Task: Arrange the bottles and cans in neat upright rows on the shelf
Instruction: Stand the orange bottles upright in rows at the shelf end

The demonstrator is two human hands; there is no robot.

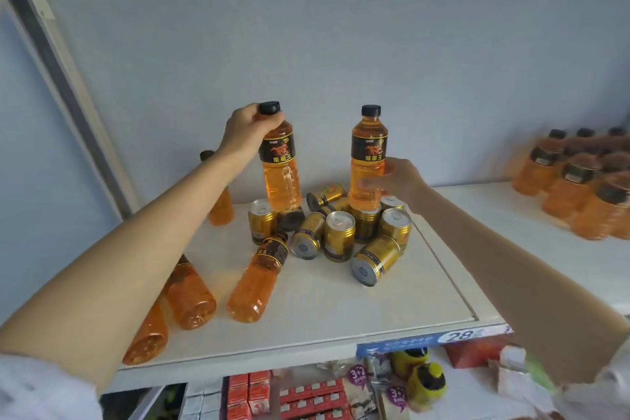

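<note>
Soft even daylight; edges blurred and warped.

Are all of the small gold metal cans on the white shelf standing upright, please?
No: several gold cans lie on their sides, such as the front one showing its silver base, while others stand upright on the white shelf.

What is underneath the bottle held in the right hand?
Gold cans sit directly below the bottle gripped by the right hand. Whether its base rests on them or hovers cannot be seen; the shelf beneath is covered.
</note>
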